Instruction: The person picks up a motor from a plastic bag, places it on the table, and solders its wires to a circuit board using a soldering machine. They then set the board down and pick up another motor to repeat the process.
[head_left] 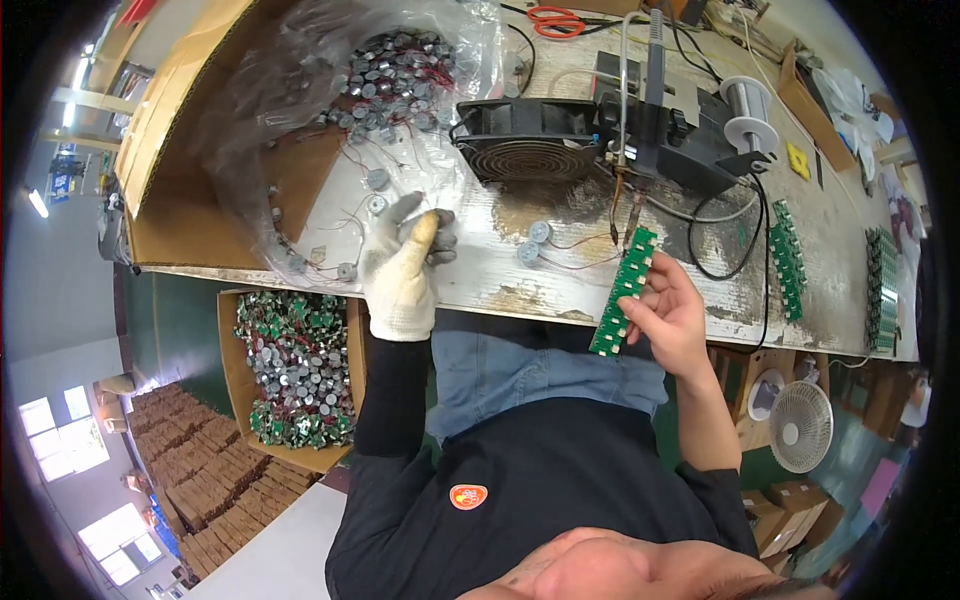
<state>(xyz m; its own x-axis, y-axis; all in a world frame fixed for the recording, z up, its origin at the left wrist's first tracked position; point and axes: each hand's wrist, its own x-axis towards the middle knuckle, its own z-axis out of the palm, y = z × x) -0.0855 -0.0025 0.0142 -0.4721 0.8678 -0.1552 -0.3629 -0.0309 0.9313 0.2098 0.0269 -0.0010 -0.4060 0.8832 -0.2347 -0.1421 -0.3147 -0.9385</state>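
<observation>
Head view: the left hand [402, 268], in a white knit glove, rests on the worn counter [480, 275] near its front edge, fingers curled loosely on the surface with nothing visibly held; its grip is half closed on no object I can make out. Small round motors with thin red wires [376, 180] lie just beyond its fingertips, spilling from a clear plastic bag [300, 90] that sits in an open cardboard box [170, 150] at the counter's left end. The bare right hand [672, 318] hangs over the counter's front edge, its grip closed on a green circuit board strip [622, 290] that tilts up toward the soldering iron tip [615, 215]. Two more wired motors [535, 242] lie between the hands, on an open patch of counter. A black fan [528, 140] stands behind that patch. More green strips [785, 255] lie to the right. Below the edge, a box of finished pieces [295, 370] stands.
</observation>
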